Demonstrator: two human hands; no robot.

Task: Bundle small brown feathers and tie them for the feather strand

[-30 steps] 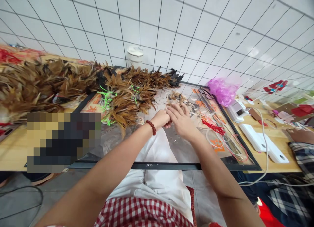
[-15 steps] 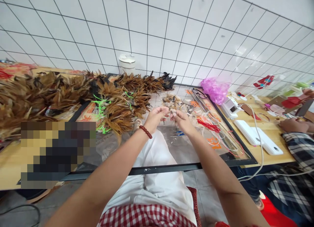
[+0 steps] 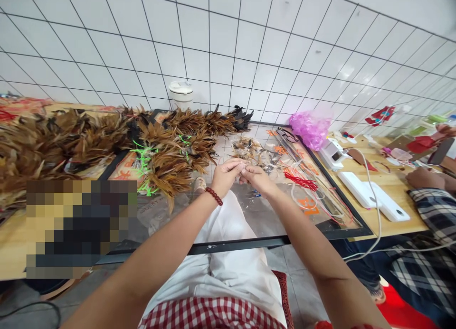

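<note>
My left hand (image 3: 224, 178), with a brown bead bracelet (image 3: 213, 196) at its wrist, is closed in a pinch. My right hand (image 3: 259, 181) pinches too, and the fingertips of both meet above the glass tabletop. Whatever lies between them is too small and hidden to name. Just beyond the hands is a scatter of loose small feathers (image 3: 251, 148). Bundles of brown feathers (image 3: 171, 174), some tied with bright green string (image 3: 144, 160), lie left of my left hand. A small blue tool (image 3: 256, 193), partly covered, rests under my right hand.
Red cords (image 3: 301, 181) and eyeglasses (image 3: 288, 135) lie to the right. A pink plastic bag (image 3: 310, 129) and a white lidded cup (image 3: 181, 95) stand by the tiled wall. White power banks (image 3: 372, 196) and a cable sit near another person's hand (image 3: 423, 178). A black frame edge (image 3: 245, 244) crosses my lap.
My two hands have come closer together, and their fingertips now touch where a small gap showed before. The view has shifted slightly.
</note>
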